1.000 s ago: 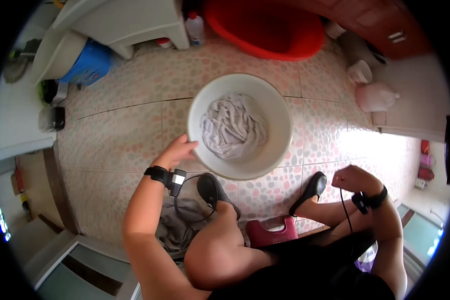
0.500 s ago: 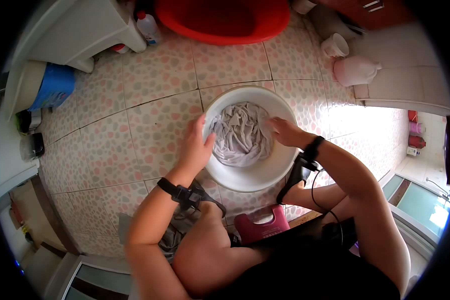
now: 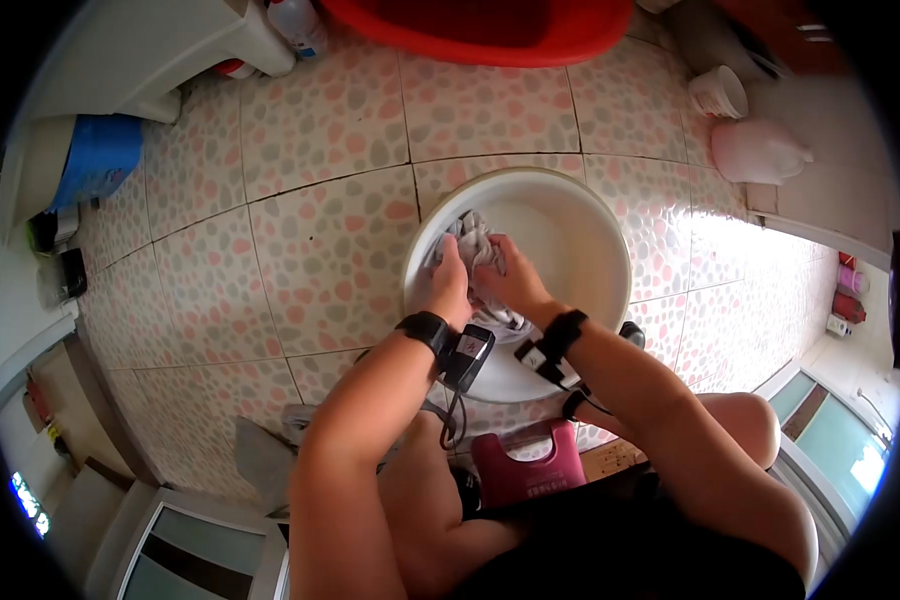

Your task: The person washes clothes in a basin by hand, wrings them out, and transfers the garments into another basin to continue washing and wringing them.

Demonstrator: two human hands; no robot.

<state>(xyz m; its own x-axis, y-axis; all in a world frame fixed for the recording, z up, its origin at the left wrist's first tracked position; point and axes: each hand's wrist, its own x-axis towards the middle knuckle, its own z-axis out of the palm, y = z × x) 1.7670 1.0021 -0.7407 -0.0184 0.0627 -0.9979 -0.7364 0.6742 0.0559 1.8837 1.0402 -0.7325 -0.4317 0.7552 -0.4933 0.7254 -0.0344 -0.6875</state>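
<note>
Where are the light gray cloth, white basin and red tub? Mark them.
Light gray cloth (image 3: 476, 238), head view: bunched folds.
White basin (image 3: 602, 258), head view: bare inner right wall.
Red tub (image 3: 515, 57), head view: near edge.

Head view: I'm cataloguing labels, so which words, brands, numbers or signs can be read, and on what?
None can be read for certain.
Pink plastic piece: lettering, too small.
Left-wrist device: mark, too small.
Right-wrist device: marking, too small.
Red-capped-style details aside, bottle: label, blurred.
Blue container: print, blurred.

Basin (image 3: 571, 240) has room rightward; cloth (image 3: 473, 226) blocks left.
</note>
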